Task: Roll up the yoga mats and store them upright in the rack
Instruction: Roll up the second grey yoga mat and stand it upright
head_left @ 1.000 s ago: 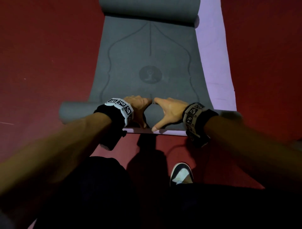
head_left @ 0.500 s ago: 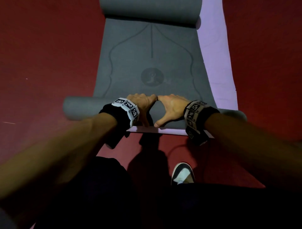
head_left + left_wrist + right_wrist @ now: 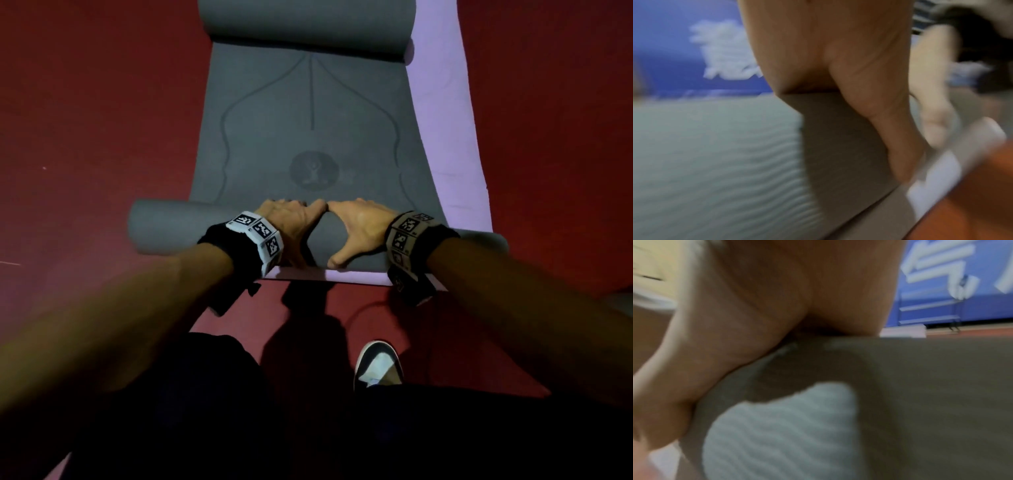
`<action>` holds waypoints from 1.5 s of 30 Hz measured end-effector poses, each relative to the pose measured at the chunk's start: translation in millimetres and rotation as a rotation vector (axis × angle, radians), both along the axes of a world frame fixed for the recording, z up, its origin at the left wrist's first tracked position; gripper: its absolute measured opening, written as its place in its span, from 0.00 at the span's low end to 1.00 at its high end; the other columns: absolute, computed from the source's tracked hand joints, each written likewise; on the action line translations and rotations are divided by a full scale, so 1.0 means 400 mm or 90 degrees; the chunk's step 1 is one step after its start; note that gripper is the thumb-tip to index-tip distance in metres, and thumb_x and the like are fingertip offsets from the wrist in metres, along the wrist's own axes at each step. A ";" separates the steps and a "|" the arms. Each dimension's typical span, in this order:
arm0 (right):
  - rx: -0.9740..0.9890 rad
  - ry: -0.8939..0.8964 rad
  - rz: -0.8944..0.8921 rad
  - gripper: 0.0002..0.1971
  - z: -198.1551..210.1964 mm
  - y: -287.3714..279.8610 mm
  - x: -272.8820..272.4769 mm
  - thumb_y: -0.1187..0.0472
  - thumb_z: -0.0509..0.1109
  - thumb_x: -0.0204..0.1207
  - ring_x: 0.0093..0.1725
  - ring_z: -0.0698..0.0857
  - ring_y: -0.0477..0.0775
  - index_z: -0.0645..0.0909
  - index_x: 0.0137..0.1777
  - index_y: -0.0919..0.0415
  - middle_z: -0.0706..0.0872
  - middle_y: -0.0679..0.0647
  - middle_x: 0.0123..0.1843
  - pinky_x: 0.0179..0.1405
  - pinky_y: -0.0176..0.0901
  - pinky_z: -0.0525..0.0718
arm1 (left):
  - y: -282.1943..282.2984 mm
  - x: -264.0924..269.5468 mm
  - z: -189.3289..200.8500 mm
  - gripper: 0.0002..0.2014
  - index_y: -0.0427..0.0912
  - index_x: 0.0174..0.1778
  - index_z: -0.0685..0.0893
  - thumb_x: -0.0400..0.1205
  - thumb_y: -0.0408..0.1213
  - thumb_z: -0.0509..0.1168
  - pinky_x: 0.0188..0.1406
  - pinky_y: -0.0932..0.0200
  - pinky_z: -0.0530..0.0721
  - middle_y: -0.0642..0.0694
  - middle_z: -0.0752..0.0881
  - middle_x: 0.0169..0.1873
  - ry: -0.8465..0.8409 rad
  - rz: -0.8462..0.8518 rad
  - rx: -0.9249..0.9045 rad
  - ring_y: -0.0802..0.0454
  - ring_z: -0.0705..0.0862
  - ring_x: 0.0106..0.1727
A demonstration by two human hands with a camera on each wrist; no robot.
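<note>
Since the frame a second back, the roll has crept a bit further up the picture toward that round logo (image 3: 314, 170) printed on the grey yoga mat (image 3: 308, 113), and both my hands went with it. Right now my left hand (image 3: 289, 226) and right hand (image 3: 359, 228) sit side by side on the roll (image 3: 178, 228) in the middle of the head view, index fingers nearly touching, thumbs hooked back on the near side. My fingers are draped over the top and curled onto the far side of the roll, pressing rather than clamping, though both wrist views are too blurry to show the fingertips. The grey mat lies on top of a lilac mat (image 3: 445, 137), which peeks out along the right side and under my thumbs at the bottom edge. Here's what bugs me: the roll already sticks out well past the flat part on the left of the frame, so I think it's telescoping — with both hands bunched in the centre, the ends get no guidance and the skew could get worse each turn. A cone-shaped roll probably won't stand upright in a rack, which isn't in view anywhere. Also the far end at the top of the frame is curled up on itself (image 3: 305, 27) — I reckon I'll have to flatten it or the two curls will meet. And the lilac mat might get dragged along by friction on the red floor (image 3: 85, 120).
</note>
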State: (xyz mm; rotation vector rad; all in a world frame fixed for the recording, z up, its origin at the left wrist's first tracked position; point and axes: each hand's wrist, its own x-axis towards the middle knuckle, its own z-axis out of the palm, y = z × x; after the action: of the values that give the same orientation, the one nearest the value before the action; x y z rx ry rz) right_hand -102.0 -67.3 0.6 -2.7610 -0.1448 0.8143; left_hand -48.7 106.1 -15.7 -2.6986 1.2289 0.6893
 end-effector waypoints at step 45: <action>-0.056 -0.048 0.078 0.48 -0.047 0.010 -0.058 0.31 0.82 0.53 0.54 0.85 0.63 0.64 0.68 0.50 0.83 0.51 0.54 0.48 0.52 0.78 | 0.003 0.005 -0.009 0.40 0.46 0.70 0.76 0.63 0.37 0.86 0.62 0.52 0.83 0.48 0.87 0.59 0.317 0.131 -0.054 0.49 0.85 0.60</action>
State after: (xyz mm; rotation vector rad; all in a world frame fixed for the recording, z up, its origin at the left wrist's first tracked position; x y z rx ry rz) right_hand -125.1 -63.4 -18.1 -2.8910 -0.3033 0.7637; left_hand -46.8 107.4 -19.2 -2.8462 1.0823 1.4349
